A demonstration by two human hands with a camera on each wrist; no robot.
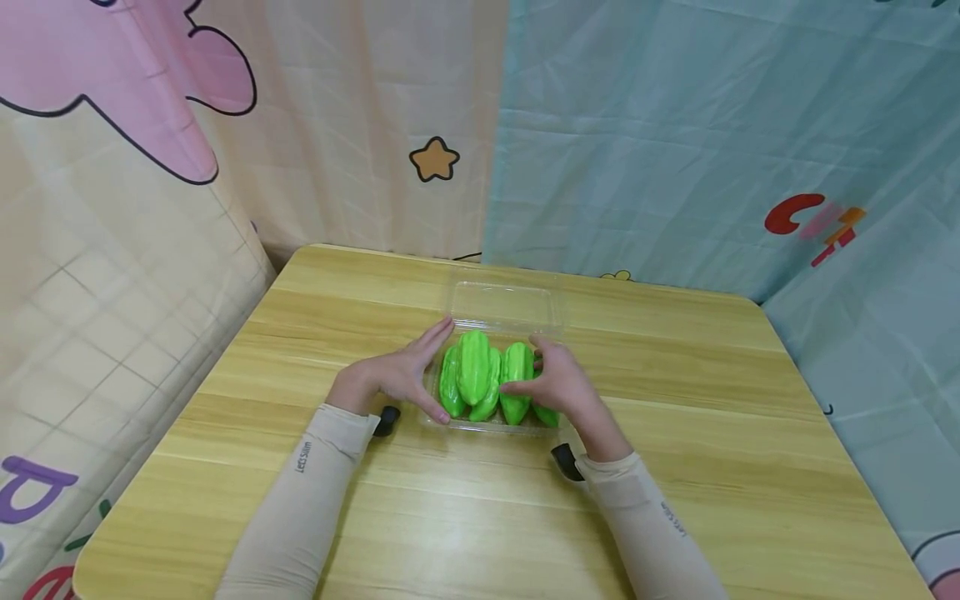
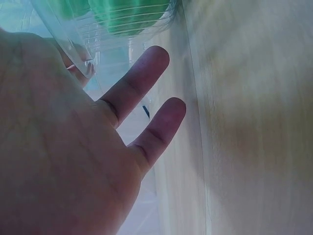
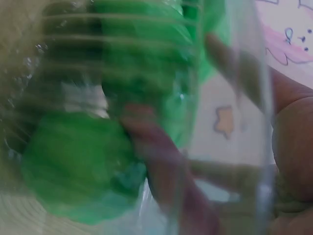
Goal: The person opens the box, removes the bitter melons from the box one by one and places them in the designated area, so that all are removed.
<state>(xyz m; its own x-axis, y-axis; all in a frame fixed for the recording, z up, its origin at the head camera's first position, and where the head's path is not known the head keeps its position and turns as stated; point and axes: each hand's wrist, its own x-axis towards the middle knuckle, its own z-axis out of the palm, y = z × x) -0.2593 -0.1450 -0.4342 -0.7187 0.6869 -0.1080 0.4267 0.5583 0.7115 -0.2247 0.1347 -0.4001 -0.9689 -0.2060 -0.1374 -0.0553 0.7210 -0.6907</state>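
My left hand (image 1: 396,377) lies with fingers straight against the left wall of the clear plastic box (image 1: 501,310). My right hand (image 1: 558,383) curls round a green fruit (image 1: 516,371) inside it, mid-table (image 1: 675,467).

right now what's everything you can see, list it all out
green starfruit-shaped pieces: at least three, bright green, packed side by side in the clear box
clear plastic box: one, transparent, mid-table, lid open toward the far edge
table: one, light wood grain, under everything
cloth backdrops: peach with pink cartoon and star at left, teal at right, hung behind the table
left hand: fingers straight against the box's left side, beige sleeve
right hand: fingers curled round a green piece at the box's right side, beige sleeve
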